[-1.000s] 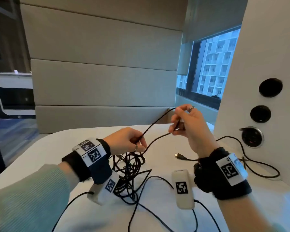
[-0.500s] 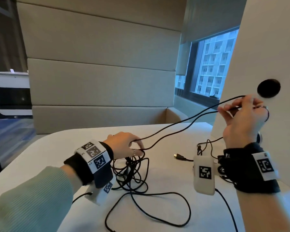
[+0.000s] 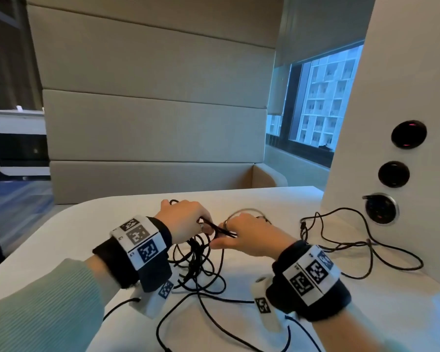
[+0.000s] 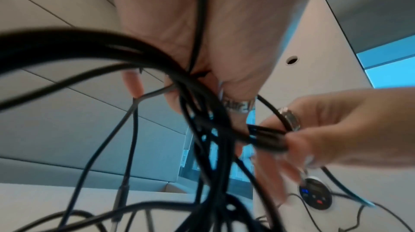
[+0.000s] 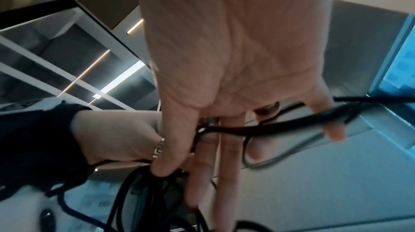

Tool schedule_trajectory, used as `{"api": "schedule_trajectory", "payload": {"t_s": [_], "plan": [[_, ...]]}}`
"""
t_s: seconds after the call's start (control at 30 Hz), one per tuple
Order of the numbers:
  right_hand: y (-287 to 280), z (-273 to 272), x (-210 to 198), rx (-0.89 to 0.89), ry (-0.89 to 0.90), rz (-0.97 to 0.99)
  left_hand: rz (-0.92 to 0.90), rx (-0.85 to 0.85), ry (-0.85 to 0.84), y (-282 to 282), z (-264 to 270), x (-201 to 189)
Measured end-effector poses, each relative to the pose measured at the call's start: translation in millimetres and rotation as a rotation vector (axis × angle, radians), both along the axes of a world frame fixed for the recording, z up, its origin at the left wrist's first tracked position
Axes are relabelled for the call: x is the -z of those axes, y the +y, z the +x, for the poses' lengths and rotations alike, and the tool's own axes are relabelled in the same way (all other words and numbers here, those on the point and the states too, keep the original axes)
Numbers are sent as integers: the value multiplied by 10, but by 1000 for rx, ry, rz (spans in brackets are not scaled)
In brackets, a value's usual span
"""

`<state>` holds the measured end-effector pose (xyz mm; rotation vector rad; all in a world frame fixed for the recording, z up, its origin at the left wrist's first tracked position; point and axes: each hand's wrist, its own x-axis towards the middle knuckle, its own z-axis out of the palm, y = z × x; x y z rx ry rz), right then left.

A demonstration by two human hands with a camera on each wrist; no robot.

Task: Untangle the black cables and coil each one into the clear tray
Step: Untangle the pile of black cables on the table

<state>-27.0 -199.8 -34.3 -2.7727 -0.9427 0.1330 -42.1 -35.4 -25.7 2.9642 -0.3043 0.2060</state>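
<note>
Both hands met low over the white table (image 3: 87, 224), right above the tangle of black cables (image 3: 198, 265). The left hand (image 3: 182, 221) was curled round a gathered bunch of strands, and the left wrist view showed several loops running through its palm and under the ringed finger. The right hand (image 3: 252, 236) sat just beside it, nearly touching, and pinched a short doubled length of black cable (image 4: 267, 137) between thumb and fingers; the right wrist view showed that length crossing under its fingers, the little finger hooked over it. Below the hands the tangle hung down and spread in overlapping loops on the tabletop, one long loop trailing toward the near edge. A thinner grey loop (image 3: 247, 212) arched just behind the right hand. Off to the right, well apart from the tangle, another black cable (image 3: 361, 245) lay in loose curves and led up to a round socket (image 3: 381, 208) in the white panel (image 3: 404, 85), with two dark round caps above it. Each wrist carried a black band with printed square markers, and white camera units hung beneath them. A clear tray could not be made out in any view. Behind the table stood a beige padded bench back and a window.
</note>
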Motion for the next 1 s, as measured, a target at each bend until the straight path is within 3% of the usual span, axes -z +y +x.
{"api": "schedule_trajectory", "payload": {"t_s": [0.13,0.3,0.43,0.67,1.0], "plan": [[-19,-25,-93,-108,138,372,-54,39,-32,115,-60,-29],[-6,-85,-237,-147,-35,790,-629,190,176,210,-112,59],[-35,-50,-266,-13,-89,1000,-880,301,214,105,-161,45],[-271,57,-359,283,-163,1289,-876,217,147,147,-162,73],[-317,57,-383,351,-285,1538,-871,190,171,236,-193,32]]}}
